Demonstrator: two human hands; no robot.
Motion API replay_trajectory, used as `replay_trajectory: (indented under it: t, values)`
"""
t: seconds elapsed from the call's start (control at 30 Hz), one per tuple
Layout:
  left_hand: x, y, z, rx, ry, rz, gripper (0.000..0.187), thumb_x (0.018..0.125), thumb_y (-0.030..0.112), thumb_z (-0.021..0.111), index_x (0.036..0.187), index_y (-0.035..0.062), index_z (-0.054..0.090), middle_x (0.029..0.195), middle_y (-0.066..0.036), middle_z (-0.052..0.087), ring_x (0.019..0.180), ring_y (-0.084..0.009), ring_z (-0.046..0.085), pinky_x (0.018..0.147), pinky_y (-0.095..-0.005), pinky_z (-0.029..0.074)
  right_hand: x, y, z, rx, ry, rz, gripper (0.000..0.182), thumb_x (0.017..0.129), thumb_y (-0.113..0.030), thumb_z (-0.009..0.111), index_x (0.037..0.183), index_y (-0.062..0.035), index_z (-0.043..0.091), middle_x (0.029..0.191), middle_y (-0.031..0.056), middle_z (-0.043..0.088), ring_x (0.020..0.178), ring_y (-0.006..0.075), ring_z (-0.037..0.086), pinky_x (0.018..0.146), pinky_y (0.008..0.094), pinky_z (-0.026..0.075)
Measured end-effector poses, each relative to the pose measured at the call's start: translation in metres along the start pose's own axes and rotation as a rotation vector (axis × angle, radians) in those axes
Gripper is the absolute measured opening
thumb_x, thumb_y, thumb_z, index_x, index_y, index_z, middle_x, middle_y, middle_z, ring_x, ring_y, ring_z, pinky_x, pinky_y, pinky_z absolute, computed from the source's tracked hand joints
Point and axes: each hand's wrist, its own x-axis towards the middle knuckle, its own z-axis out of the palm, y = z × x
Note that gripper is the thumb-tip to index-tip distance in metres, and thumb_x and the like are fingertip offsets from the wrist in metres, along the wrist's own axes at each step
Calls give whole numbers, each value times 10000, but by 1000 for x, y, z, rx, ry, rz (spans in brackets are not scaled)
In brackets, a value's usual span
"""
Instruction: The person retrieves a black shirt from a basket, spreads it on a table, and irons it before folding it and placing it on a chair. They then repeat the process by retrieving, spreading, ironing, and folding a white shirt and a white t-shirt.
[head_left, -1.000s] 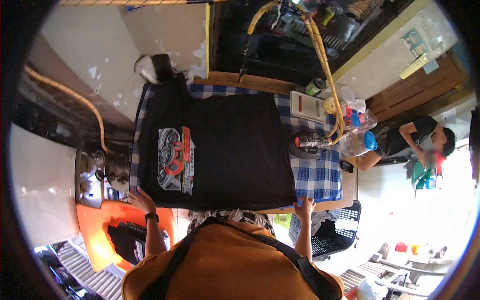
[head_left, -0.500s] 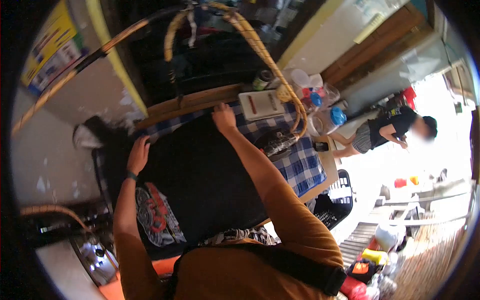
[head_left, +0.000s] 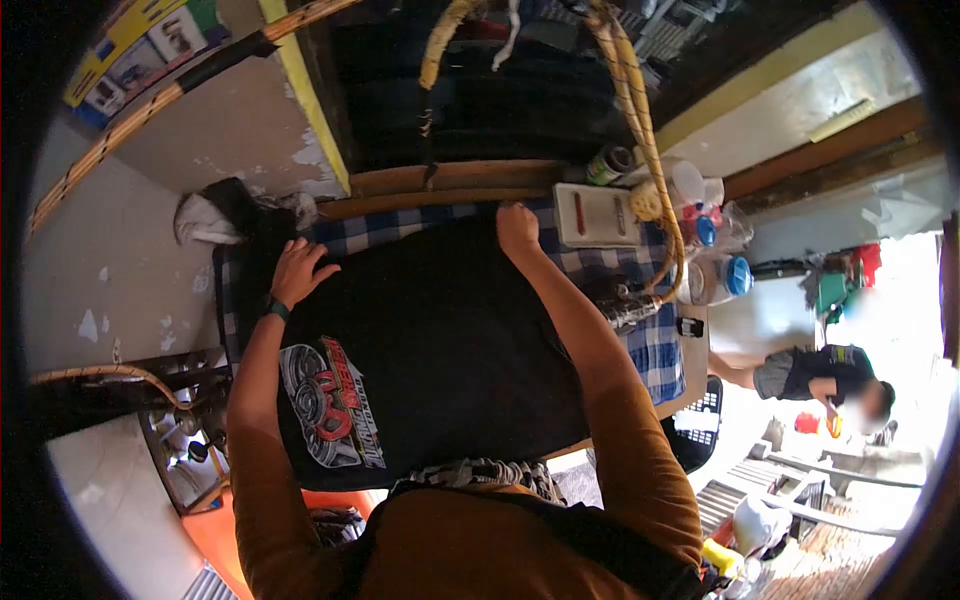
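Observation:
A black T-shirt (head_left: 450, 340) with a red and white motorcycle-style print lies spread over a blue and white checked cloth (head_left: 660, 350) on the table. My left hand (head_left: 300, 272) rests at the shirt's far left part, fingers spread and thumb apart. At the far edge, my right hand (head_left: 517, 228) is closed on the shirt fabric; the fingertips are hidden. To the right of my right forearm sits a shiny, dark-based appliance that looks like a clothes iron (head_left: 628, 308), partly hidden, with a thick wrapped cord (head_left: 640, 100) rising from it.
A white tray (head_left: 572, 230) with a red item lies beyond my right hand. Jars and a blue-lidded container (head_left: 738, 277) stand at the table's right. Dark and white cloth (head_left: 215, 218) is bunched at the left. A black basket (head_left: 705, 425) and another person (head_left: 800, 375) are rightward.
My view has shifted, so the table appears squarer. My left hand's fingers have spread out over the shirt. My right hand stays at the far edge, now closed more tightly. The shirt lies flatter.

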Motion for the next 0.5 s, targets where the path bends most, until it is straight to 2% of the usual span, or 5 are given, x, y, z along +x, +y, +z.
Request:
replay_trajectory:
  t: [0.17,0.27,0.3,0.4,0.5]
  values:
    - [-7,-10,7,14,80,39,396,782,414,691,883,38,615,814,-90,571,848,-271,497,789,-398,383,13,21,2,-77,21,-46,174,859,-171,568,886,-33,669,848,158,665,813,302,668,681,377,556]
    - [-10,-15,7,54,133,59,385,791,408,683,872,38,618,826,-86,567,852,-270,492,780,-402,382,28,46,-21,692,-85,477,270,902,-242,522,938,-22,675,924,198,665,841,375,635,702,442,524]
    - [-10,-17,8,72,167,69,369,805,396,674,864,36,618,837,-84,566,849,-271,489,774,-404,380,44,64,0,1055,-137,604,325,918,-286,498,956,-13,671,951,213,663,852,401,625,716,466,510]
    - [-5,-21,11,15,41,-75,328,840,359,646,826,33,610,847,-82,563,839,-271,484,759,-407,377,108,123,124,1329,130,859,412,942,-349,457,954,10,660,987,234,655,794,404,630,694,497,492]
    - [-1,-26,22,29,34,-50,280,868,323,621,822,48,592,843,-75,558,831,-271,481,755,-415,375,47,59,25,849,173,744,363,930,-334,501,974,-7,651,940,204,654,788,393,613,694,489,488]
